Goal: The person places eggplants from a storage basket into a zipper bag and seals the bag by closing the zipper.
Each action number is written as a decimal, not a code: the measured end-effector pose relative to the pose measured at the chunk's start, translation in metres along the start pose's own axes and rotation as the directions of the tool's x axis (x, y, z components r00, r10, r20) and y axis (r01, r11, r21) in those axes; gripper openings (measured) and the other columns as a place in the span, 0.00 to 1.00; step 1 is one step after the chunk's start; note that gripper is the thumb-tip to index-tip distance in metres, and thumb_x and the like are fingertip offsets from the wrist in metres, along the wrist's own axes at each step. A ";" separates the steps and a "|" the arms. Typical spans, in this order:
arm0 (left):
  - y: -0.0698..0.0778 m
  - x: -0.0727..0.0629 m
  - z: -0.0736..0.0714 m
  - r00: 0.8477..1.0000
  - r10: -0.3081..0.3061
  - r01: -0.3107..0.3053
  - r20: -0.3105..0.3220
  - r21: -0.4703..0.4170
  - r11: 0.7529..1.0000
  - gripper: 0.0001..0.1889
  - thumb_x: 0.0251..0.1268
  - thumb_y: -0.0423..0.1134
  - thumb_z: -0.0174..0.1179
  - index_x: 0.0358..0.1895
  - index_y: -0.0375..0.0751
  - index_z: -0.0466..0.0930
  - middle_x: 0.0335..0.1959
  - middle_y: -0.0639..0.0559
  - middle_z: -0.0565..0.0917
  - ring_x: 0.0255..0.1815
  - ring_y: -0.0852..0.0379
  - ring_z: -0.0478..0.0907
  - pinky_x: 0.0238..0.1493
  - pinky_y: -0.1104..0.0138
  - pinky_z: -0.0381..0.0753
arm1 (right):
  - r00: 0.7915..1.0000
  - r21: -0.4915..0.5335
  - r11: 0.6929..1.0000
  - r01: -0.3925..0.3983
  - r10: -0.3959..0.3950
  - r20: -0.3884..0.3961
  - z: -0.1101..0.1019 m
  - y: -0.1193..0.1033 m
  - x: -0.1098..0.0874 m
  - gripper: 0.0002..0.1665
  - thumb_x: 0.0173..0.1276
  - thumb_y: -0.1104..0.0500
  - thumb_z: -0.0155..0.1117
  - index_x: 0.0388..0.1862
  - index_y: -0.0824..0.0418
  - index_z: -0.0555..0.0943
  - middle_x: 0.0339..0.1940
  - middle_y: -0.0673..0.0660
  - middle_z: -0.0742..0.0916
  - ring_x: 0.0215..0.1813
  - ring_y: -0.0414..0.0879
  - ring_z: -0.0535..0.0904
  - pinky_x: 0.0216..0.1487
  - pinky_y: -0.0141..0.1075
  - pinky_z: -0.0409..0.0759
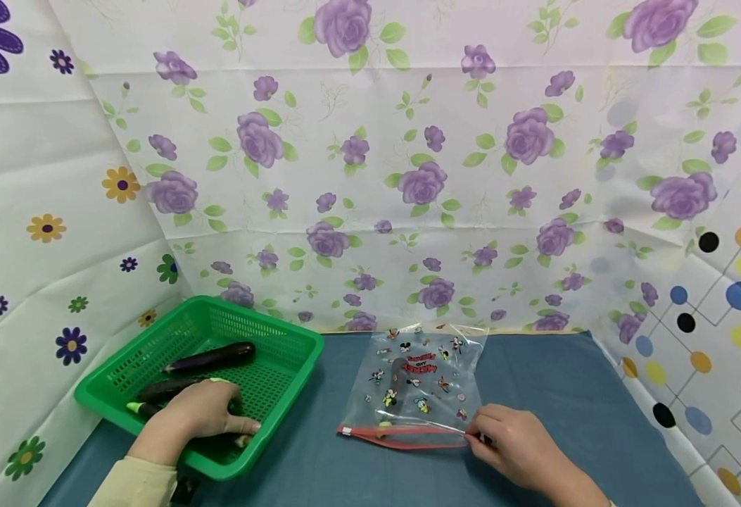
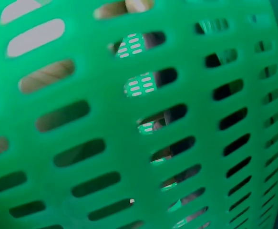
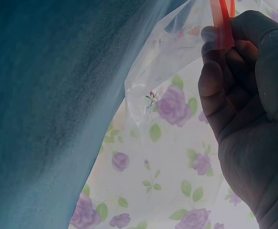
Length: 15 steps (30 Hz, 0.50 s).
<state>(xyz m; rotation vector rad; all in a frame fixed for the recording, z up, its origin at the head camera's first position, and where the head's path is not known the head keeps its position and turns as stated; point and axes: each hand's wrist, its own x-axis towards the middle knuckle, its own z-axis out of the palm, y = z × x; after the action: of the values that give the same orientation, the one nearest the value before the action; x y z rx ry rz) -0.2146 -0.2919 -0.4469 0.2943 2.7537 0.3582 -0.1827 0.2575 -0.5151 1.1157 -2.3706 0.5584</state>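
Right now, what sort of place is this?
Likely a makeshift tabletop booth: patterned sheets stand on three sides, a blue cloth covers the work surface, and a green basket and a clear zip bag sit on it.

Bright, even light fills the head view, the left wrist view shows a softly blurred basket, and the right wrist view leaves the right hand shadowed against pale cloth.

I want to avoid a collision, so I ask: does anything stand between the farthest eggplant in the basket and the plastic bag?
Yes: the right wall of the green basket stands between that eggplant and the plastic bag. Nothing else visible blocks the way.
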 end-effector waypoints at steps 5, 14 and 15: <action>-0.001 -0.002 -0.001 1.000 0.028 -0.028 0.001 0.002 1.000 0.32 0.63 0.64 0.81 0.56 0.41 0.90 0.50 0.51 0.90 0.47 0.45 0.87 0.52 0.42 0.86 | 1.000 -0.001 1.000 0.007 -0.007 -0.005 0.001 0.001 -0.001 0.16 0.64 0.63 0.85 0.37 0.44 0.88 0.36 0.35 0.84 0.33 0.26 0.75 0.31 0.20 0.72; -0.004 -0.005 -0.004 0.998 0.064 -0.064 0.016 -0.014 0.998 0.32 0.59 0.61 0.85 0.58 0.43 0.91 0.55 0.47 0.90 0.55 0.36 0.86 0.63 0.32 0.78 | 1.000 -0.002 1.000 0.015 -0.015 -0.015 0.000 0.000 0.000 0.16 0.63 0.64 0.85 0.37 0.44 0.88 0.36 0.36 0.85 0.33 0.26 0.76 0.32 0.21 0.73; -0.004 -0.005 -0.004 0.998 0.064 -0.063 0.020 -0.016 0.998 0.33 0.58 0.60 0.85 0.59 0.43 0.91 0.57 0.45 0.89 0.59 0.33 0.84 0.66 0.30 0.75 | 1.000 -0.002 1.000 0.015 -0.015 -0.015 0.000 0.000 0.000 0.16 0.63 0.64 0.85 0.37 0.45 0.88 0.36 0.36 0.85 0.33 0.26 0.76 0.32 0.21 0.73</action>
<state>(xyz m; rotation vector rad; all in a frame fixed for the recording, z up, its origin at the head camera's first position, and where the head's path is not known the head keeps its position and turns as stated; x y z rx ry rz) -0.2123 -0.2983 -0.4426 0.3802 2.7250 0.3897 -0.1826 0.2571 -0.5153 1.1235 -2.3475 0.5579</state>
